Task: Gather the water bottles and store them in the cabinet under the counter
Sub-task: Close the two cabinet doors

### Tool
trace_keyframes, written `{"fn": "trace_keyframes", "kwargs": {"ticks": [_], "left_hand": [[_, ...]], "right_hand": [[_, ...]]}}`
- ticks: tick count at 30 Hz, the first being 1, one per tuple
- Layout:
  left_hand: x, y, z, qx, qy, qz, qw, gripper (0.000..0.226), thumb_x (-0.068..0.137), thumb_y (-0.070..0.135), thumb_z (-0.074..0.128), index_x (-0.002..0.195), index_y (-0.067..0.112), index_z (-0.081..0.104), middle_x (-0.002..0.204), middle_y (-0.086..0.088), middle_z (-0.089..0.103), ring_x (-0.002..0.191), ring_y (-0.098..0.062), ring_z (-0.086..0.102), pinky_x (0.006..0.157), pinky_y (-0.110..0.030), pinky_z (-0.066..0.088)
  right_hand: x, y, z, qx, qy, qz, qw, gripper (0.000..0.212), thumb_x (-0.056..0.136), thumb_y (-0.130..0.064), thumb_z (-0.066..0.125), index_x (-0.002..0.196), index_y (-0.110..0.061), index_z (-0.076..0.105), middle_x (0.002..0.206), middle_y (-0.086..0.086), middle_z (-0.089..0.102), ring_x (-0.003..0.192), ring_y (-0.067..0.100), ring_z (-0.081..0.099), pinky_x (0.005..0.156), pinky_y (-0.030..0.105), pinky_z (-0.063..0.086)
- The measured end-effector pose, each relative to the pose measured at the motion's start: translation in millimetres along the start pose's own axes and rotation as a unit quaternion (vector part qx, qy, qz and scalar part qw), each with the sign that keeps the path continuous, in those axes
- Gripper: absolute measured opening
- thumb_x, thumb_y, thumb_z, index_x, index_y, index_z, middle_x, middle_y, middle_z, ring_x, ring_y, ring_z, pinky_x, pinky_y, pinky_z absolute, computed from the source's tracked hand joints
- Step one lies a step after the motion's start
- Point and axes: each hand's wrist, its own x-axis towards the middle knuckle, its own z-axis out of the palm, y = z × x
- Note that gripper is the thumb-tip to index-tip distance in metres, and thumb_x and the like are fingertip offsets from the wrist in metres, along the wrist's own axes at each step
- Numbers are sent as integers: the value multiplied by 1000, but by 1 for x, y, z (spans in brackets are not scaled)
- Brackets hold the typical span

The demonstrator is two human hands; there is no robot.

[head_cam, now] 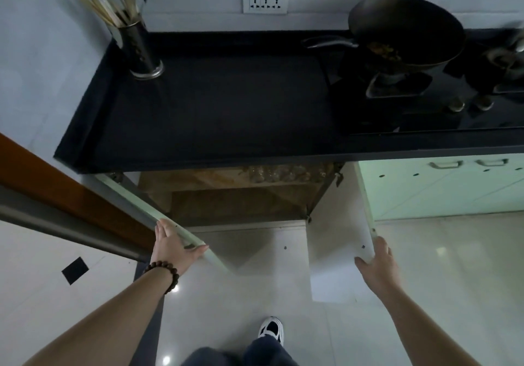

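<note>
The cabinet (238, 204) under the black counter (215, 104) stands with both doors swung outward. Several clear water bottles (278, 173) show dimly on a shelf just under the counter's edge, partly hidden by it. My left hand (175, 248) grips the outer edge of the left door (136, 198), thumb on top. My right hand (374, 263) holds the lower edge of the right door (337, 241), fingers wrapped behind it. Neither hand touches a bottle.
A metal holder with chopsticks (139, 45) stands at the counter's back left. A black wok (405, 31) sits on the stove at right. Pale green closed cabinets (442, 189) lie to the right, a brown door frame (71, 192) to the left. My shoe (270, 330) is on the tiled floor.
</note>
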Motion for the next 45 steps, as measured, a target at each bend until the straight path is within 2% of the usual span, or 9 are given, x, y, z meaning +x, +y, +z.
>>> {"fn": "trace_keyframes", "kwargs": {"ticks": [2, 5, 8, 11, 14, 21, 29, 32, 45], "left_hand": [[0, 4, -1, -29, -2, -5, 1000, 123, 60, 49, 84, 147, 11, 5, 154, -11, 19, 137, -34, 37, 104, -49, 44], [-2, 10, -2, -86, 13, -2, 996, 98, 63, 38, 86, 135, 17, 23, 133, -9, 44, 115, -32, 57, 90, -48, 55], [-8, 13, -2, -155, 48, -22, 987, 99, 60, 30, 90, 135, 20, 28, 127, -5, 52, 118, -31, 55, 92, -49, 52], [-6, 7, -4, -189, 27, -39, 981, 125, 45, 57, 88, 144, 29, 17, 149, -2, 35, 136, -29, 39, 102, -57, 43], [19, -14, 4, -177, -14, -51, 983, 147, 26, 82, 75, 147, 31, 10, 155, 0, 24, 140, -28, 32, 105, -56, 40], [29, 12, -6, -166, -70, -18, 983, 131, 64, 40, 85, 151, 28, -11, 161, -1, 9, 143, -28, 27, 113, -50, 32], [89, 29, -9, -153, -108, 30, 982, 111, 86, 27, 69, 150, 22, -21, 159, 6, -23, 149, -20, -2, 121, -40, 13], [110, 38, -13, -159, -121, 32, 979, 106, 89, 22, 66, 150, 19, -21, 159, 4, -24, 149, -19, -8, 121, -38, 8], [123, 45, -19, -110, -108, 34, 987, 94, 91, 17, 59, 153, 19, -11, 162, 3, -14, 149, -21, -8, 120, -42, 14]], "right_hand": [[-4, -5, 2, 4, -18, -25, 1000, 59, 83, -20, 67, 132, -11, 36, 120, 16, 53, 91, 35, 56, 64, 34, 43], [-13, -23, 12, 10, -51, -58, 997, 56, 81, -23, 70, 126, -9, 39, 118, 15, 58, 96, 34, 57, 67, 35, 41], [-25, -44, 32, 56, -117, -91, 987, 77, 75, -34, 76, 135, -13, 33, 127, 6, 56, 108, 27, 56, 81, 38, 48], [-34, -67, 57, 53, -177, -137, 973, 121, 62, -59, 77, 151, -13, 9, 156, -1, 24, 142, 21, 27, 113, 38, 31], [-37, -96, 82, -2, -196, -171, 966, 139, 54, -73, 67, 150, -14, -13, 160, -1, -12, 148, 19, -7, 121, 40, 8], [-19, -169, 117, 47, -190, -130, 972, 129, 72, -44, 78, 147, -15, -23, 157, 0, -24, 147, 18, -12, 121, 37, 5], [27, -229, 132, 30, -170, -115, 978, 125, 74, -47, 75, 147, -16, -22, 156, 0, -28, 146, 18, -17, 119, 45, 18], [41, -246, 131, 20, -166, -106, 980, 122, 76, -45, 74, 148, -14, -20, 156, 2, -27, 146, 19, -16, 120, 41, 9], [53, -258, 130, 1, -153, -115, 982, 115, 81, -42, 71, 148, -18, -18, 157, 0, -26, 147, 21, -12, 120, 45, 13]]}}
